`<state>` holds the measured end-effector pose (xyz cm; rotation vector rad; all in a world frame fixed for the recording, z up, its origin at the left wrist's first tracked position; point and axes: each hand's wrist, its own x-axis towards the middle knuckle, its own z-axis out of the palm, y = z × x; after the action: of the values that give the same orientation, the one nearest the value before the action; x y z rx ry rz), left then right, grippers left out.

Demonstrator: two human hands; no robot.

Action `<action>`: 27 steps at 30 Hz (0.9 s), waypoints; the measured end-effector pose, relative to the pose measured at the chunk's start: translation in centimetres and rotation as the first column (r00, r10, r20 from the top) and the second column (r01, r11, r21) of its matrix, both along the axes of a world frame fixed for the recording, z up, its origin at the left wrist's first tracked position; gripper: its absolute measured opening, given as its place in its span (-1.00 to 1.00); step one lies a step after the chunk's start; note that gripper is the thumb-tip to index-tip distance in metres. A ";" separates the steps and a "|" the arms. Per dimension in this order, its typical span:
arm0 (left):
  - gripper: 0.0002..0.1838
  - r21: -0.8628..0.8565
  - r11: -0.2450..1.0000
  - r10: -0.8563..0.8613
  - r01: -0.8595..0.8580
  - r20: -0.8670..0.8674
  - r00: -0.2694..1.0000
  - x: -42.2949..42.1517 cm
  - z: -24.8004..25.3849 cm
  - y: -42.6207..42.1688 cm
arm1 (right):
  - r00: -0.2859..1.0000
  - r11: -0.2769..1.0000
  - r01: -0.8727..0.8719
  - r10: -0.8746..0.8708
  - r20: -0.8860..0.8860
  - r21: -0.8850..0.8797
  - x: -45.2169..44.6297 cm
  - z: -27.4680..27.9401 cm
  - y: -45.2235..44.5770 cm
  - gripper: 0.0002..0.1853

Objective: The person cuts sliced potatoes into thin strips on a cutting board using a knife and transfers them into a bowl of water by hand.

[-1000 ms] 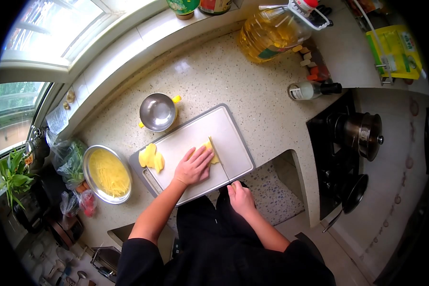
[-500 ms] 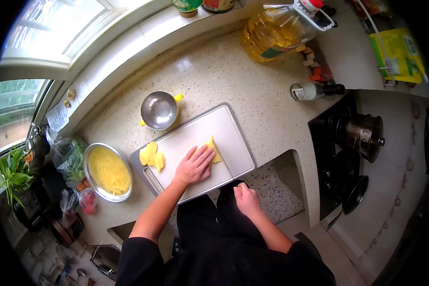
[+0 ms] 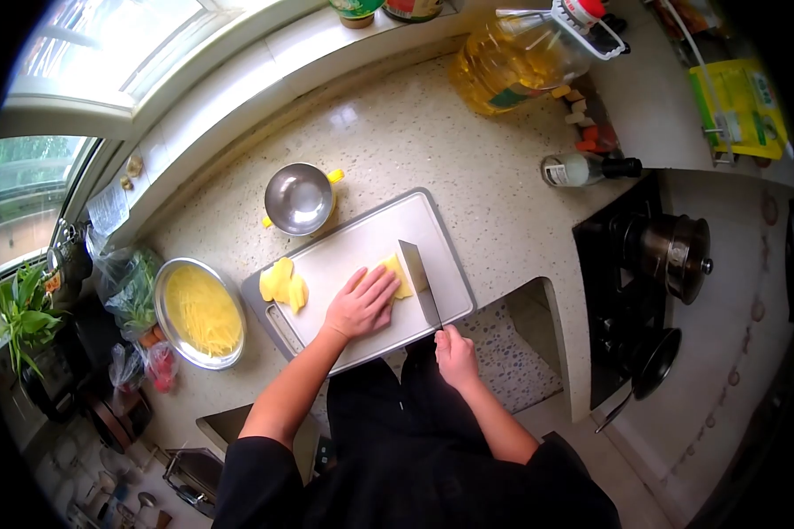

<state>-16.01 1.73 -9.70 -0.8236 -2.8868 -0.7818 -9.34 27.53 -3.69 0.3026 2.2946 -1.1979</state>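
Note:
My left hand (image 3: 362, 304) lies flat, fingers spread, on yellow slices (image 3: 399, 275) on the white cutting board (image 3: 344, 264) with its grey rim. My right hand (image 3: 456, 353) is wrapped round the handle of a knife (image 3: 421, 284), whose broad blade is tilted just right of the slices. More yellow slices (image 3: 283, 286) rest at the board's left end. A metal bowl (image 3: 205, 310) holding thin yellow shreds stands left of the board. Behind the board is a small steel bowl (image 3: 298, 199) with yellow handles.
At the back stands a large oil jug (image 3: 512, 66); a glass bottle (image 3: 582, 169) is at the right. Beyond it is a black stove with a lidded pot (image 3: 675, 256) and a pan (image 3: 655, 363). Bagged greens (image 3: 134, 295) lie at the far left.
The knife has moved slightly right of the slices and turned, so its broad face now shows. My right hand has shifted a little right, then up. My left hand stays on the slices.

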 end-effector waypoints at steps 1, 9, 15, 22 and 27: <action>-0.34 -0.002 1.000 0.000 0.000 0.002 1.000 0.1 0.0 0.0 | 1.000 1.000 0.002 -0.002 0.007 -0.005 0.0 0.4 0.0 -0.67; -0.35 0.017 1.000 0.004 -0.003 -0.030 1.000 0.0 -0.3 0.0 | 0.994 0.994 -0.103 0.105 -0.043 0.048 0.0 2.5 0.2 -0.63; -0.35 0.020 1.000 0.008 -0.008 -0.025 1.000 0.0 -0.2 0.1 | 0.992 0.991 -0.112 0.116 -0.053 0.071 0.2 2.6 0.0 -0.62; -0.36 0.020 1.000 0.010 -0.010 -0.018 1.000 0.0 -0.2 0.1 | 0.993 0.992 -0.096 0.101 -0.067 0.076 0.6 2.2 0.0 -0.63; -0.36 0.028 1.000 0.011 -0.010 -0.016 1.000 0.0 -0.3 0.1 | 0.992 0.992 -0.095 0.101 -0.071 0.087 0.6 2.5 -0.1 -0.64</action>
<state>-16.01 1.82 -10.02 -0.8072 -2.8567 -0.8086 -8.72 27.40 -1.19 0.1750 2.3989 -1.0835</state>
